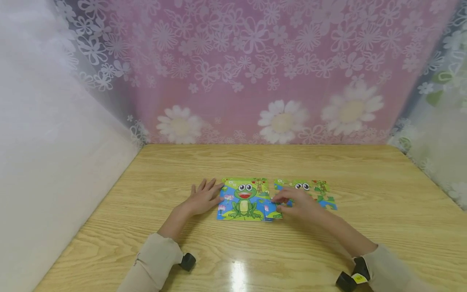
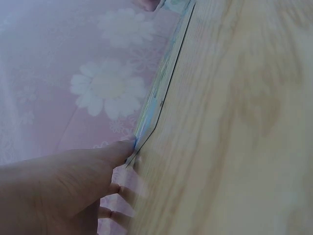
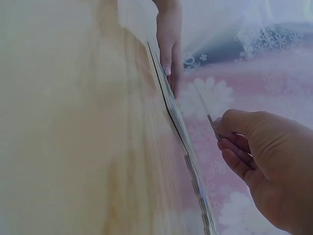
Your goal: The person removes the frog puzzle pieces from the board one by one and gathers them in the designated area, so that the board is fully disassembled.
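A frog picture board (image 1: 243,205) lies flat on the wooden table. My left hand (image 1: 200,200) rests at its left side with fingers spread, and the thumb touches the board's edge in the left wrist view. Between thumb and fingers, my right hand (image 1: 302,203) pinches a puzzle piece (image 1: 274,212) over the board's lower right corner. This piece (image 3: 212,123) appears nearly edge-on and raised above the board in the right wrist view. Right of the board lie joined puzzle pieces (image 1: 322,185) showing the frog's eyes and a tree, partly hidden by my right hand.
The wooden table (image 1: 175,162) extends around the board and pieces. A pink flowered curtain (image 1: 226,89) hangs behind its far edge, with pale sheeting (image 1: 54,142) at the left. Black camera mounts (image 1: 188,262) sit at both wrists.
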The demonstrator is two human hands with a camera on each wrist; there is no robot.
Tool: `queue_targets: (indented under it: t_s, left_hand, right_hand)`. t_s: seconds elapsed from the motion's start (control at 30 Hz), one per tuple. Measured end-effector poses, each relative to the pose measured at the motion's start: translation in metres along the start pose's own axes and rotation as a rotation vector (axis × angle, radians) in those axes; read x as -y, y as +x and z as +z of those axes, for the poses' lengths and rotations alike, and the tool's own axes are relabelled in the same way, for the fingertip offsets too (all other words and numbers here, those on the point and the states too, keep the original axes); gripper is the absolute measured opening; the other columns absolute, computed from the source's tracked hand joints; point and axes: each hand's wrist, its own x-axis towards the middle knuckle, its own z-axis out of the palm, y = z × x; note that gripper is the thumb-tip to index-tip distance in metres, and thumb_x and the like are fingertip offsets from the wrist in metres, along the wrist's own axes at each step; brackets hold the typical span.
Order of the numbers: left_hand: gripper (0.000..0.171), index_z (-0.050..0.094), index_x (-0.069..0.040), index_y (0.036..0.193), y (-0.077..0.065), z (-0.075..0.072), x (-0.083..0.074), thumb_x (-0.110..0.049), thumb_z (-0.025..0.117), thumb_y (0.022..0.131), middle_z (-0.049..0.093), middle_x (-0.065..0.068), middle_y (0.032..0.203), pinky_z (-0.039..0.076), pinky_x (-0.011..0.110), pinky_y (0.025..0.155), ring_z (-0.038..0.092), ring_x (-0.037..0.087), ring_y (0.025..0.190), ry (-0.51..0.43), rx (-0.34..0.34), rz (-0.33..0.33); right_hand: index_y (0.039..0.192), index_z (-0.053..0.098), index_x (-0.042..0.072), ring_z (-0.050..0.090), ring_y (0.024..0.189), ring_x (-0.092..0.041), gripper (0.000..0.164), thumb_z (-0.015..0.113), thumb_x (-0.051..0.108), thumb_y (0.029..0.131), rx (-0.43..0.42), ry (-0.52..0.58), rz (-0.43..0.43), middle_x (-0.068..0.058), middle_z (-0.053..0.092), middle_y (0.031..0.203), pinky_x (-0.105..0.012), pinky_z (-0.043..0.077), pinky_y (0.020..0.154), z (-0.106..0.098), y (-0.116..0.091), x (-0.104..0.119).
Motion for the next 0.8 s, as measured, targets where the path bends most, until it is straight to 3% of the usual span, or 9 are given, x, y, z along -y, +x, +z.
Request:
queue_targets:
  t_s: [0.2,0.37,0.6,0.8]
  left_hand:
    - [0.058,0.024,-0.02,0.147,-0.001,0.0,0.0,-0.044,0.04,0.097,0.008,0.013,0.152,-0.007,0.064,0.098,-0.004,0.038,0.135,0.004,-0.003,0.004]
    - [0.058,0.023,-0.02,0.148,-0.001,-0.001,-0.001,-0.044,0.039,0.097,0.008,0.013,0.152,-0.007,0.064,0.099,-0.004,0.038,0.135,0.009,-0.006,0.007]
    - [0.058,0.023,-0.018,0.148,-0.002,-0.001,-0.001,-0.043,0.039,0.098,0.008,0.014,0.151,-0.007,0.063,0.099,-0.004,0.039,0.135,0.004,-0.003,0.02]
    - [0.058,0.023,-0.02,0.148,0.0,0.0,0.001,-0.045,0.038,0.097,0.008,0.013,0.152,-0.007,0.063,0.099,-0.004,0.038,0.135,0.012,-0.005,0.013]
  right_hand:
    - [0.097,0.068,0.01,0.054,0.08,-0.01,0.019,0.07,0.003,0.08,0.005,0.008,0.034,0.006,0.058,0.093,-0.025,0.049,0.068,-0.005,-0.018,-0.007]
    - [0.096,0.067,0.008,0.053,0.076,-0.007,0.018,0.07,0.0,0.08,-0.004,0.022,-0.002,0.006,0.059,0.089,-0.023,0.049,0.065,-0.005,-0.027,-0.012]
    - [0.096,0.068,0.012,0.056,0.084,-0.01,0.016,0.07,0.005,0.081,0.018,-0.041,-0.029,0.009,0.06,0.092,-0.028,0.049,0.072,-0.004,-0.034,-0.018]
    - [0.095,0.068,0.012,0.056,0.082,-0.01,0.017,0.07,0.004,0.081,0.024,-0.041,-0.055,0.008,0.06,0.092,-0.026,0.05,0.069,-0.004,-0.034,-0.021]
